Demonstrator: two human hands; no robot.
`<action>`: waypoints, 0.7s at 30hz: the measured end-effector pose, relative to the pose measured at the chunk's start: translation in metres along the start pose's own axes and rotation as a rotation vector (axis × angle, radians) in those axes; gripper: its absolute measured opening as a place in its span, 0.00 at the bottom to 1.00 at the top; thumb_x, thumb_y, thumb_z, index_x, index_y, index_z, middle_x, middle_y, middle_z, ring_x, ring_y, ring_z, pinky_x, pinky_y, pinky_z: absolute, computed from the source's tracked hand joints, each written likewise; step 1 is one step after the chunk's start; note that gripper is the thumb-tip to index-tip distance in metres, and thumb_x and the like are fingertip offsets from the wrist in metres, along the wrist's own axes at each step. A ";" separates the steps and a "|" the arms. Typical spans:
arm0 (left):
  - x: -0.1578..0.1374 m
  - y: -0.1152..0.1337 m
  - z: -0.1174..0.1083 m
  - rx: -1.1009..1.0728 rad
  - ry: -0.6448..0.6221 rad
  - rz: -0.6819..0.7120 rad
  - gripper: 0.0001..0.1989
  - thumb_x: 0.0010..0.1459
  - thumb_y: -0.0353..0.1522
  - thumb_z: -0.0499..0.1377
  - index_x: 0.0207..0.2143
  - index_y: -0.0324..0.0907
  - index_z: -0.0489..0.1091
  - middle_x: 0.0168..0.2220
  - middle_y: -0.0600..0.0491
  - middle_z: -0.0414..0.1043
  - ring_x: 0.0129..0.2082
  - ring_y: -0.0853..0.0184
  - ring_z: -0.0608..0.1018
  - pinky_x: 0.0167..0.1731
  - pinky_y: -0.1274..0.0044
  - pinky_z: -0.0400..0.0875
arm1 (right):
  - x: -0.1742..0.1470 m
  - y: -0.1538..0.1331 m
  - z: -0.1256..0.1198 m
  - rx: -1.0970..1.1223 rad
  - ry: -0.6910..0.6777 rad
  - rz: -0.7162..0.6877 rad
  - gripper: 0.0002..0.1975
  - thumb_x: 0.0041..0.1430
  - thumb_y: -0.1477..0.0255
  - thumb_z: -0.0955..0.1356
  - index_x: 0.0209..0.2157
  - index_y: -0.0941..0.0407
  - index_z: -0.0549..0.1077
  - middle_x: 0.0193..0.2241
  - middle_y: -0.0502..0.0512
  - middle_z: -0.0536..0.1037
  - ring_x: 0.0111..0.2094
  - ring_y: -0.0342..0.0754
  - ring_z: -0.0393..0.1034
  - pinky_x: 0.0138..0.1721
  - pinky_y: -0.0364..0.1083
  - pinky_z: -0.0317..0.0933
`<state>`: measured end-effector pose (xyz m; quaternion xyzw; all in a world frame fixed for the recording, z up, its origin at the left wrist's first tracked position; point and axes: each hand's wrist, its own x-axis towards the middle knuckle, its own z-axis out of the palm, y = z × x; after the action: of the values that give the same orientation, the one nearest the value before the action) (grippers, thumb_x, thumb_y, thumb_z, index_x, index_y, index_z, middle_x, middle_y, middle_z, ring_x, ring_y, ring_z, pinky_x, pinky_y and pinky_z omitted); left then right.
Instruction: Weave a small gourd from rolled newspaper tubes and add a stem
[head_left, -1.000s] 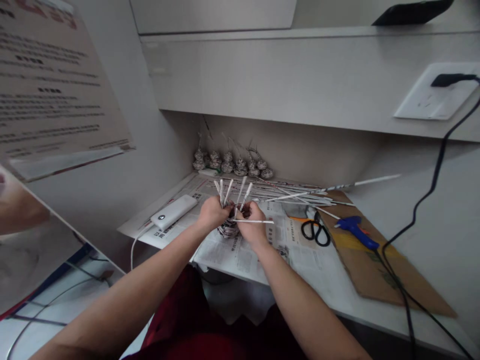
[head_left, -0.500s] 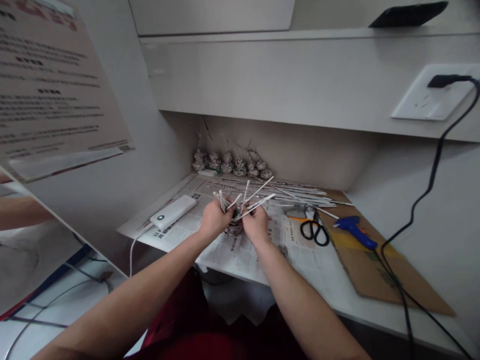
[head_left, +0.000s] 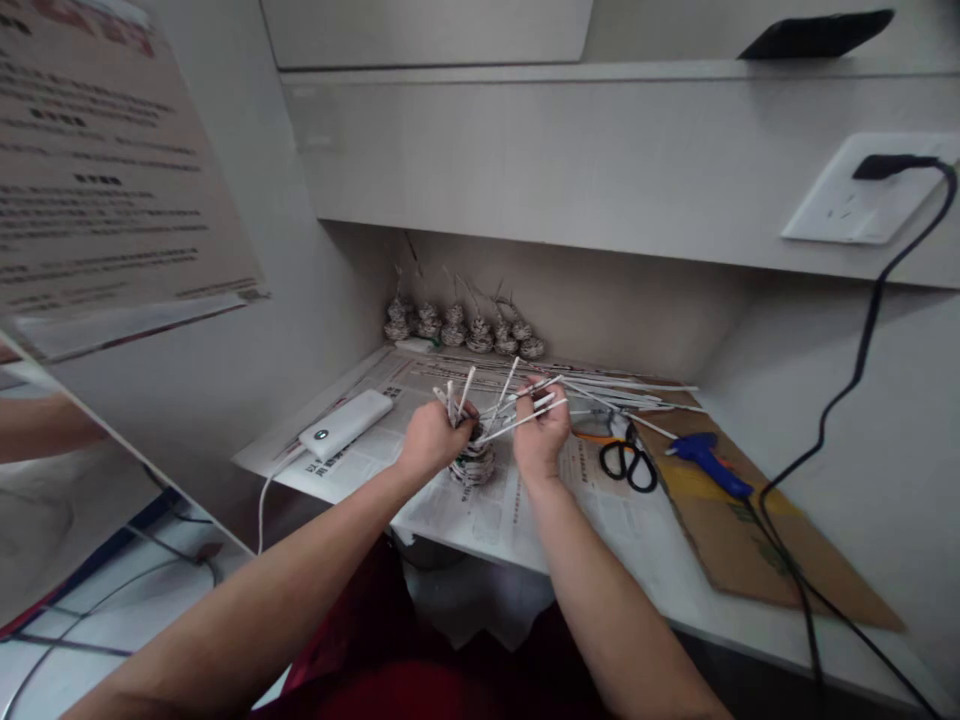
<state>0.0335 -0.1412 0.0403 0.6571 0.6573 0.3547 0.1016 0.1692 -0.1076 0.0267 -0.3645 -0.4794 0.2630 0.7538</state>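
A small round woven piece of rolled newsprint [head_left: 474, 465] stands on newspaper between my hands, with several thin paper sticks [head_left: 517, 424] poking up and out of its top. My left hand [head_left: 436, 437] is closed on its left rim, fingers curled around the rim and the bases of the sticks there. To the right of the piece, my right hand [head_left: 541, 432] is closed on the outer ends of paper sticks that slant out from it. My fingers hide part of the piece's rim.
Woven gourd shapes [head_left: 480, 335] line the back wall. Loose paper sticks [head_left: 615, 390] lie behind my hands. At right are black-handled scissors [head_left: 628, 466] and a blue glue gun [head_left: 709, 462] on cardboard [head_left: 780, 560], its cord trailing. A white power bank [head_left: 346, 424] sits left.
My right hand has moved right and slightly up, away from the woven piece's rim and out along the sticks. More of the piece shows now. My left hand stays at the left rim.
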 end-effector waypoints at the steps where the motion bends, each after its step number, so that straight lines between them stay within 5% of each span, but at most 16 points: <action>1: 0.000 0.000 0.000 0.000 0.006 -0.006 0.09 0.51 0.34 0.58 0.34 0.46 0.76 0.31 0.53 0.79 0.35 0.61 0.79 0.33 0.77 0.67 | 0.002 0.000 0.000 0.024 -0.006 0.023 0.09 0.53 0.67 0.67 0.37 0.56 0.70 0.30 0.50 0.74 0.27 0.42 0.67 0.31 0.42 0.62; 7: -0.001 0.000 0.002 -0.005 0.031 0.013 0.09 0.51 0.33 0.58 0.34 0.45 0.77 0.30 0.53 0.79 0.33 0.62 0.79 0.32 0.77 0.67 | -0.009 0.011 0.006 0.086 -0.133 0.252 0.14 0.50 0.68 0.69 0.40 0.55 0.69 0.24 0.46 0.73 0.20 0.42 0.66 0.23 0.42 0.60; 12: 0.000 -0.001 0.001 -0.012 0.072 0.005 0.09 0.51 0.33 0.59 0.33 0.44 0.78 0.30 0.52 0.80 0.34 0.62 0.80 0.33 0.77 0.68 | -0.024 0.014 0.004 -0.141 -0.226 0.209 0.08 0.51 0.67 0.68 0.31 0.56 0.73 0.22 0.48 0.74 0.23 0.44 0.66 0.26 0.42 0.60; 21: -0.001 -0.010 0.012 -0.099 0.110 0.033 0.08 0.51 0.32 0.58 0.31 0.42 0.77 0.29 0.51 0.79 0.32 0.62 0.80 0.29 0.78 0.67 | -0.034 0.009 -0.003 -0.266 -0.274 0.227 0.07 0.50 0.68 0.69 0.31 0.56 0.75 0.25 0.51 0.78 0.27 0.47 0.72 0.31 0.44 0.63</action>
<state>0.0326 -0.1370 0.0249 0.6415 0.6324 0.4243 0.0919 0.1581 -0.1282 0.0008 -0.4729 -0.5638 0.3277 0.5926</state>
